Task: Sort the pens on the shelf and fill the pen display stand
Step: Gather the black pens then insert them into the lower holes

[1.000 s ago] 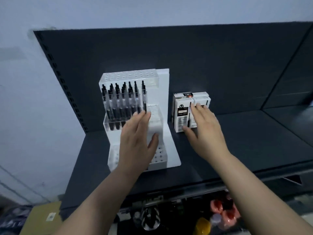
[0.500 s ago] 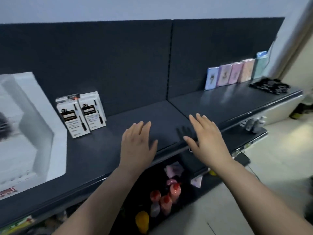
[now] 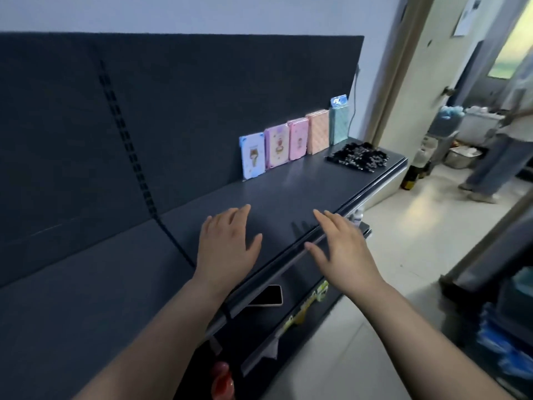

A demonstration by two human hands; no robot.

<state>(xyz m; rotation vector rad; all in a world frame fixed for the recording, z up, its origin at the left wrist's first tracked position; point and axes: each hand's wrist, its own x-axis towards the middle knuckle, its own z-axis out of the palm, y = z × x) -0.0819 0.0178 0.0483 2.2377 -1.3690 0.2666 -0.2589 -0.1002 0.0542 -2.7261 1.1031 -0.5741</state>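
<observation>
A loose heap of black pens (image 3: pixel 359 155) lies at the far right end of the dark shelf (image 3: pixel 101 284). My left hand (image 3: pixel 227 246) hovers over the shelf with straight fingers and holds nothing. My right hand (image 3: pixel 343 252) hovers over the shelf's front edge, fingers spread, also with nothing in it. Both hands are well short of the pen heap. The white pen display stand and the white pen boxes are out of view.
Several pastel notebooks (image 3: pixel 288 142) stand against the dark back panel (image 3: pixel 173 111), left of the pen heap. A phone (image 3: pixel 268 295) lies on the lower shelf under the front edge. A person (image 3: pixel 496 157) stands in the doorway at right.
The view has swung far to the right: the display stand and pen boxes have left the frame, and the pen heap and notebooks came in. Both hands stay outstretched and empty.
</observation>
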